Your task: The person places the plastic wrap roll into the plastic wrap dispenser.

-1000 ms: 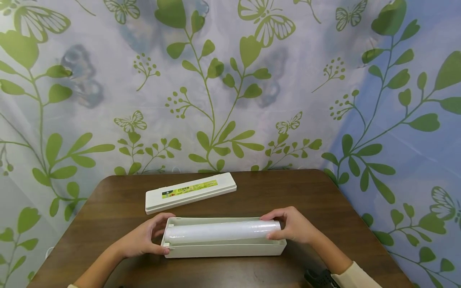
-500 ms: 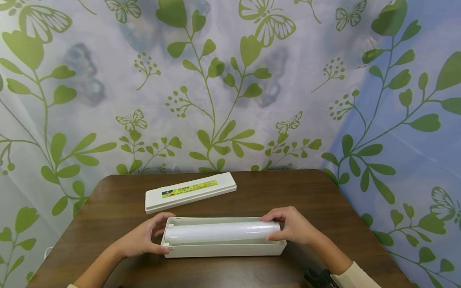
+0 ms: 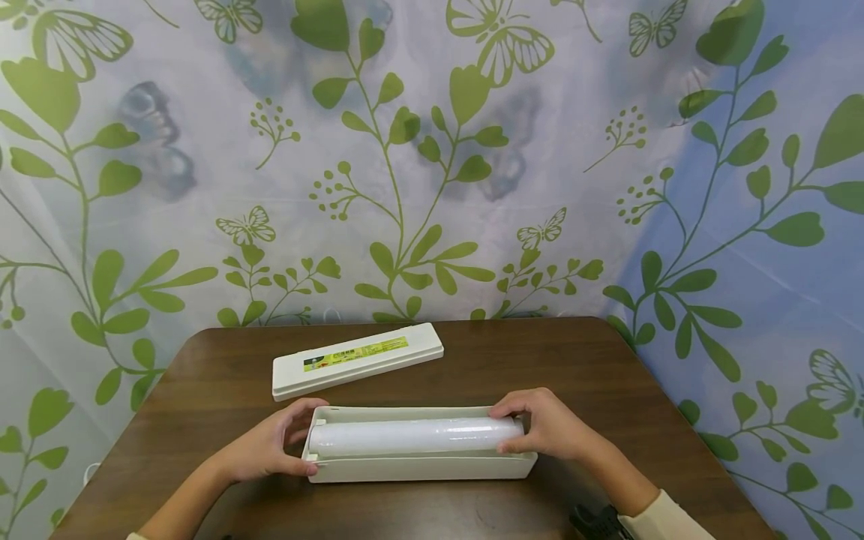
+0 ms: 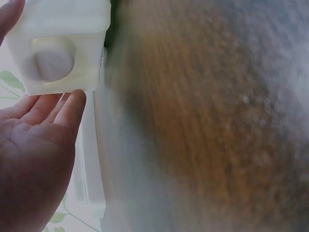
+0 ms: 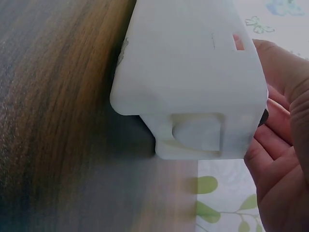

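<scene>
A long off-white cling film box [image 3: 421, 470] lies without its lid on the table. Inside it is a white roll of cling film [image 3: 412, 437] with a shiny plastic surface. My left hand [image 3: 266, 446] grips the left end of the box, thumb at the front and fingers behind. At the other end my right hand [image 3: 550, 427] holds the roll's right end between thumb and fingers, over the box's rim. Both wrist views show a box end close up: a round-looking recess marks the left box end [image 4: 89, 53], and a rectangular recess the right box end [image 5: 236, 135].
Behind the box lies the long white lid [image 3: 421, 345], slightly slanted, with a yellow-green label [image 3: 364, 352]. All this is on a dark brown wooden table [image 3: 526, 360]. A leaf-patterned curtain [image 3: 418, 187] hangs behind it. A black device [image 3: 597, 523] sits by the right wrist.
The roll's right end has sunk slightly lower in the box, with my right hand still on it. My left hand, the box and the lid look the same.
</scene>
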`<move>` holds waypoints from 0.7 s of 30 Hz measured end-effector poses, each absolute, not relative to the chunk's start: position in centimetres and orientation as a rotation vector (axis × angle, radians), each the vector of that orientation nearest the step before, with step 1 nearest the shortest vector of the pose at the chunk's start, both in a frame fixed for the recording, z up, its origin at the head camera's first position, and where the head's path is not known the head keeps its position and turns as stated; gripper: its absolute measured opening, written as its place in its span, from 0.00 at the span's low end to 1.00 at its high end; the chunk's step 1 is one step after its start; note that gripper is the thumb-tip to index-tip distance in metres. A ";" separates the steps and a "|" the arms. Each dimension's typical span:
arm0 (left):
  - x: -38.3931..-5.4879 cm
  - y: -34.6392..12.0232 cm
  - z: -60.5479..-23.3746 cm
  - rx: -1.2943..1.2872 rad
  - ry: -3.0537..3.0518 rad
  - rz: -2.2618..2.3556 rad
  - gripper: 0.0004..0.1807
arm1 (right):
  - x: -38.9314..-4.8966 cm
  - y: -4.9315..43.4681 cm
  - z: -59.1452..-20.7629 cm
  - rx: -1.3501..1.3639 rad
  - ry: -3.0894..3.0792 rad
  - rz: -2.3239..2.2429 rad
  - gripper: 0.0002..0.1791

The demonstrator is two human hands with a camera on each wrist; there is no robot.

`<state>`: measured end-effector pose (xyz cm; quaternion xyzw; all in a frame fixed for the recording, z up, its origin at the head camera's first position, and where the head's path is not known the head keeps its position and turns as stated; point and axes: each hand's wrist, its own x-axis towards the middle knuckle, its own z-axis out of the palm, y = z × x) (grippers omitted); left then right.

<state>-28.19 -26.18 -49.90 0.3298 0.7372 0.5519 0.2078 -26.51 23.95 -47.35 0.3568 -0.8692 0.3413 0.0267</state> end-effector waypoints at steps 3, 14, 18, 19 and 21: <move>-28.1 -26.2 -49.9 0.910 2.057 1.537 0.46 | -26.5 23.9 -47.4 1.113 -2.681 1.039 0.23; -28.2 -26.2 -50.0 0.933 2.068 1.537 0.46 | -26.6 23.8 -47.5 1.124 -2.704 0.977 0.21; -28.3 -26.2 -50.1 0.941 2.068 1.541 0.46 | -26.7 23.8 -47.5 1.144 -2.709 0.974 0.20; -28.3 -26.2 -50.1 0.945 2.068 1.543 0.46 | -26.7 23.7 -47.4 1.149 -2.710 0.968 0.20; -28.3 -26.2 -50.1 0.949 2.069 1.545 0.46 | -26.7 23.7 -47.4 1.158 -2.712 0.956 0.20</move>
